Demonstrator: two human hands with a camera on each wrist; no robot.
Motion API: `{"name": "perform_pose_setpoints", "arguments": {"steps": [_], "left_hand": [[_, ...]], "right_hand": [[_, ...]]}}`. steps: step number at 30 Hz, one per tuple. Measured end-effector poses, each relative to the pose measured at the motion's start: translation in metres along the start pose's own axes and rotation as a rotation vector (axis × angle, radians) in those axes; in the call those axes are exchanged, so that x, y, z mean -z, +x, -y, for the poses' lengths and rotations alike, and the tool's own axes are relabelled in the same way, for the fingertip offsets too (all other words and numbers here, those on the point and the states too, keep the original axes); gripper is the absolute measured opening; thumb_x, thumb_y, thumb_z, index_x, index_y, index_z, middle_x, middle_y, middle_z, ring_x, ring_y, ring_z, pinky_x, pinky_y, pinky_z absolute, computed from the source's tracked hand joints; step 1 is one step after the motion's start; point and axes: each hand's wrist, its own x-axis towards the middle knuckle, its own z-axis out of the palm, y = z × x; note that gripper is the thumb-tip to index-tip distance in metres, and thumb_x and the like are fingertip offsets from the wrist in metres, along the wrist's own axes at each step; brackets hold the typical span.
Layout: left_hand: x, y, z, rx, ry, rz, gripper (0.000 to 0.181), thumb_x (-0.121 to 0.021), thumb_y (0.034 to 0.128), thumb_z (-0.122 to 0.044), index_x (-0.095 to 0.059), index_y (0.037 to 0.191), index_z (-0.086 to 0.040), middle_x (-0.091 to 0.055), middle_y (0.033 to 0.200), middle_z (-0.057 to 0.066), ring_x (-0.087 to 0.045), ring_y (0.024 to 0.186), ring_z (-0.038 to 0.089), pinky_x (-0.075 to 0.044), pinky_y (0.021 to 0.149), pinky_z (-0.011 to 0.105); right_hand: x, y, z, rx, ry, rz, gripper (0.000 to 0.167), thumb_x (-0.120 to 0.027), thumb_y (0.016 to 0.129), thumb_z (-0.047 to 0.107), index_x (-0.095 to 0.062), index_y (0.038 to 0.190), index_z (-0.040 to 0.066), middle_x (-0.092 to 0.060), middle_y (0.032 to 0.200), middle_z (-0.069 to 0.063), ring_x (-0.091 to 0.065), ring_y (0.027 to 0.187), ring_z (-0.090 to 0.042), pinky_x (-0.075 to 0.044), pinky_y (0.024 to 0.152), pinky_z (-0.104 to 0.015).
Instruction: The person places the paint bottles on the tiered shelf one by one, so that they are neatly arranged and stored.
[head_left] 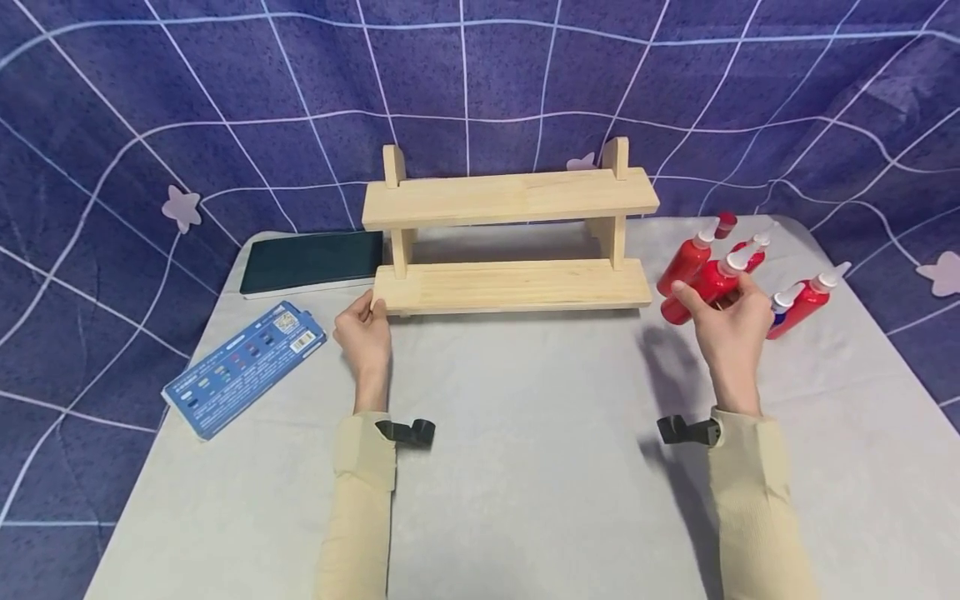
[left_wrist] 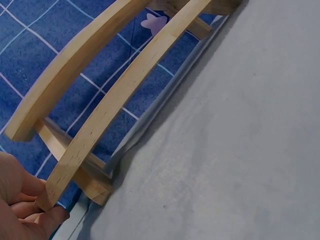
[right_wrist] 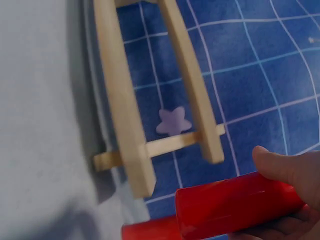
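A two-tier wooden shelf point(head_left: 510, 285) stands at the back of the table. My left hand point(head_left: 365, 337) pinches the left end of its lower board, thumb and fingers on the edge in the left wrist view. On the right, my right hand point(head_left: 735, 329) grips a red bottle point(head_left: 710, 282) with a white nozzle cap. That bottle is tilted, its base toward the shelf, and spans the right wrist view's lower edge. Close behind it is another red bottle point(head_left: 684, 262). More red bottles point(head_left: 801, 308) and a partly hidden dark blue bottle point(head_left: 777, 320) are grouped about the right hand.
A dark green, book-like box point(head_left: 313, 262) lies left of the shelf. Nearer the front lies a blue printed carton point(head_left: 243, 369). A small red cap or jar point(head_left: 725, 224) is behind the bottles. Blue grid-patterned cloth point(head_left: 465, 83) hangs behind the white-covered table point(head_left: 525, 450).
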Motion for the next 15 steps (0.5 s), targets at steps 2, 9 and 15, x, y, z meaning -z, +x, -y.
{"name": "perform_pose_setpoints", "arguments": {"steps": [2, 9, 15], "left_hand": [[0.001, 0.000, 0.000, 0.004, 0.002, -0.004, 0.030, -0.062, 0.0943, -0.005, -0.065, 0.123, 0.003, -0.065, 0.120, 0.021, -0.066, 0.109, 0.025, -0.056, 0.091, 0.027], [0.000, 0.001, 0.001, 0.011, -0.002, 0.001, 0.030, -0.061, 0.0950, -0.006, -0.064, 0.124, 0.003, -0.065, 0.121, 0.022, -0.065, 0.110, 0.025, -0.055, 0.091, 0.026], [-0.001, 0.000, 0.000, 0.009, -0.006, -0.001, 0.031, -0.061, 0.0944, -0.005, -0.064, 0.124, 0.003, -0.065, 0.121, 0.022, -0.066, 0.110, 0.025, -0.056, 0.090, 0.027]], "right_hand": [[-0.005, 0.002, 0.006, 0.017, 0.006, 0.001, 0.035, -0.082, 0.078, 0.019, -0.066, 0.106, 0.005, -0.063, 0.081, 0.011, -0.057, 0.070, 0.006, -0.045, 0.059, -0.010], [-0.023, 0.008, 0.018, 0.061, 0.070, 0.031, 0.030, -0.083, 0.077, 0.017, -0.064, 0.099, 0.008, -0.060, 0.075, 0.016, -0.057, 0.067, 0.002, -0.044, 0.058, -0.011], [-0.042, 0.015, 0.019, 0.081, 0.026, 0.071, 0.038, -0.082, 0.079, 0.020, -0.064, 0.106, 0.002, -0.064, 0.082, 0.005, -0.056, 0.069, 0.004, -0.043, 0.062, -0.012]]}}
